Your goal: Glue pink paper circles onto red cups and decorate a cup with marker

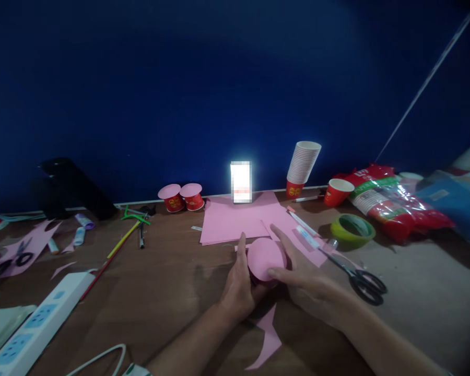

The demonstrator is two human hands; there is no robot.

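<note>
Between my two hands is a paper cup (pixel 255 278), mostly hidden, with a round pink paper disc (pixel 264 258) covering its top. My left hand (pixel 238 290) wraps round the left side and underneath, thumb or finger up along the rim. On the other side my right hand (pixel 297 266) grips the cup, its thumb lying on the edge of the disc. Just beyond lie pink paper sheets (pixel 235 222). A pink paper scrap (pixel 271 342) lies below my hands. Black-handled scissors (pixel 366 286) rest to the right of my right hand.
Two red cups (pixel 174 202) with pink discs stand at the back, left of a bright phone-like screen (pixel 241 181). A tilted cup stack (pixel 303 163), a single cup (pixel 338 192), yellow-green tape (pixel 352 230) and a red package (pixel 395 201) stand right. A power strip (pixel 39 318) lies left.
</note>
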